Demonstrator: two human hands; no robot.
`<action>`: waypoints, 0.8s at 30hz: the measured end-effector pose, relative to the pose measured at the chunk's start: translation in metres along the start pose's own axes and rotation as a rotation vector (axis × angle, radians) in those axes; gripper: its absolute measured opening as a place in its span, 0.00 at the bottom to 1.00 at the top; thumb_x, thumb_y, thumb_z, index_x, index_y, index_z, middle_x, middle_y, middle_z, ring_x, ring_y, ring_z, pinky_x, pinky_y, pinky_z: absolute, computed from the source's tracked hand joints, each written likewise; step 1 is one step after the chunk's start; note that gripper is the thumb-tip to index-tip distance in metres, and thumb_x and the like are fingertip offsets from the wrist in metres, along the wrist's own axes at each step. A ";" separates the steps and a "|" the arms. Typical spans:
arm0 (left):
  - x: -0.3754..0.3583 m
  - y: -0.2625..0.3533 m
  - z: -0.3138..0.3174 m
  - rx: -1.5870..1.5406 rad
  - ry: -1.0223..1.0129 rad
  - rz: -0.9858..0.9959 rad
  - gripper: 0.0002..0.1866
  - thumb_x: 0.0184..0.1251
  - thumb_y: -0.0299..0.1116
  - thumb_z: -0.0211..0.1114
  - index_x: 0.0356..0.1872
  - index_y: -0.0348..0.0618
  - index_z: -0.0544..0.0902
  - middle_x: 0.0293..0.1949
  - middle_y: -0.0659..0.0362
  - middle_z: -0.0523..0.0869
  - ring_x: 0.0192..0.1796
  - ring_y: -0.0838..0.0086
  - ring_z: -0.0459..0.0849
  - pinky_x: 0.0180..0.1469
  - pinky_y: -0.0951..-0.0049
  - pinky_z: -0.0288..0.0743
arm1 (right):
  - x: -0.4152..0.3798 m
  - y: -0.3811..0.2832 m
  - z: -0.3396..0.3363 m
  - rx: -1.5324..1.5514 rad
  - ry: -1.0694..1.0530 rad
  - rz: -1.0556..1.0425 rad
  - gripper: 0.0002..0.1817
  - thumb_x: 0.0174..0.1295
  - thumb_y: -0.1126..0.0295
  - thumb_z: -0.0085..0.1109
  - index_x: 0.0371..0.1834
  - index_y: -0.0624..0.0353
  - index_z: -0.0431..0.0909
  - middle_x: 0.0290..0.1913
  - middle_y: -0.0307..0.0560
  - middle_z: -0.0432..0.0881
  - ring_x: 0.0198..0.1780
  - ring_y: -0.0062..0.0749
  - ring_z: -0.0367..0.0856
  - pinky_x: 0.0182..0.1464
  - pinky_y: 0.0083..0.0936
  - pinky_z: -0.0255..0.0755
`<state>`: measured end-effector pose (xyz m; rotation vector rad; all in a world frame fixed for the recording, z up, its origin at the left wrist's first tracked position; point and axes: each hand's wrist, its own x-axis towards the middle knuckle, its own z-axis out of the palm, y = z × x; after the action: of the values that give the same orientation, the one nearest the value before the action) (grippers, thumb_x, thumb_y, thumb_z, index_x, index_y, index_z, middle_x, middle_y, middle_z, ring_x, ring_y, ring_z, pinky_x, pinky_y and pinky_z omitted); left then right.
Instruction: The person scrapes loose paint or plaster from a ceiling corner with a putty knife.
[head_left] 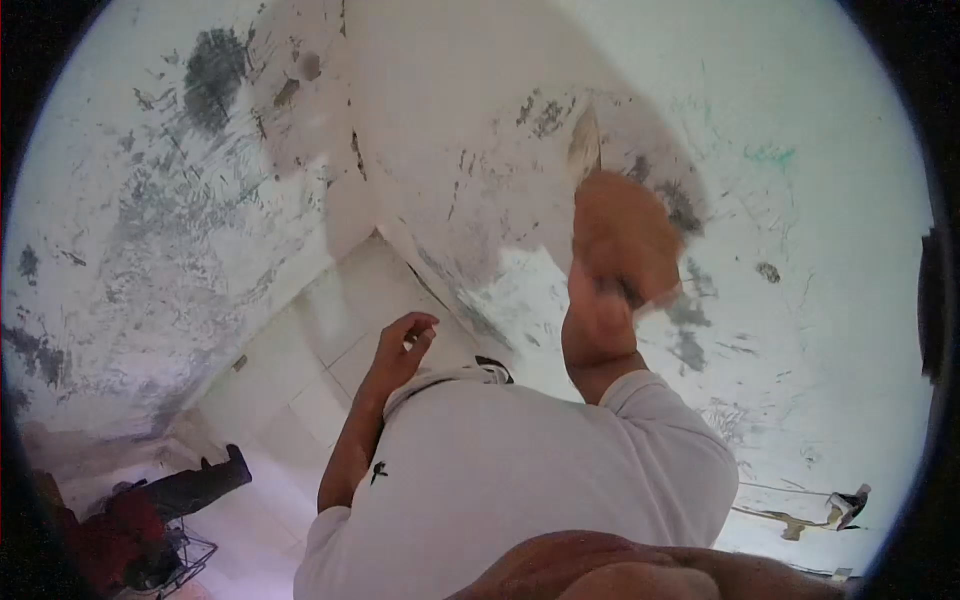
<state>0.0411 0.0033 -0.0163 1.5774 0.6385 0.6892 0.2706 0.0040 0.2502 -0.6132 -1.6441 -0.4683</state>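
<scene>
My right hand (625, 240), blurred by motion, is raised at the wall (740, 230). Its fingers are wrapped round a scraper, whose pale flat blade (585, 145) points up from the fist over a patch of grey, flaking marks. Most of its handle is hidden in the hand. Low on the other side, my left hand (408, 340) hangs beside my waist, above the tiled floor. Its fingers are loosely curved with a gap at the thumb, and nothing shows between them.
Another scuffed wall (170, 220) meets this one at a corner. Pale floor tiles (310, 380) lie below. At the lower left are red cloth (125, 530), a dark trouser-like shape (195, 487) and a thin wire frame (195, 550). A fitting with loose wires (848, 507) juts from the right wall.
</scene>
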 end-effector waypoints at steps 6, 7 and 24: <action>0.007 0.002 0.004 0.036 0.000 0.002 0.08 0.69 0.28 0.61 0.46 0.42 0.82 0.34 0.63 0.84 0.38 0.80 0.80 0.41 0.76 0.72 | -0.011 -0.018 -0.012 0.126 -0.003 -0.001 0.31 0.67 0.49 0.52 0.12 0.61 0.60 0.13 0.41 0.60 0.15 0.30 0.57 0.20 0.28 0.46; 0.007 -0.004 0.004 0.031 0.016 0.025 0.08 0.69 0.28 0.61 0.46 0.42 0.82 0.34 0.63 0.84 0.37 0.80 0.79 0.41 0.76 0.72 | -0.014 -0.004 -0.011 0.086 0.002 0.040 0.31 0.67 0.48 0.51 0.13 0.60 0.60 0.14 0.42 0.60 0.15 0.31 0.57 0.20 0.28 0.47; -0.002 0.002 0.009 0.045 0.013 0.002 0.08 0.69 0.28 0.61 0.46 0.41 0.82 0.34 0.62 0.85 0.37 0.79 0.80 0.39 0.75 0.72 | -0.037 0.001 -0.013 -0.221 -0.217 0.017 0.26 0.62 0.53 0.53 0.12 0.59 0.65 0.15 0.43 0.66 0.16 0.37 0.68 0.22 0.31 0.63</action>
<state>0.0462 -0.0047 -0.0149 1.6159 0.6661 0.6909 0.2851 -0.0077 0.2158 -0.8661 -1.8036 -0.5924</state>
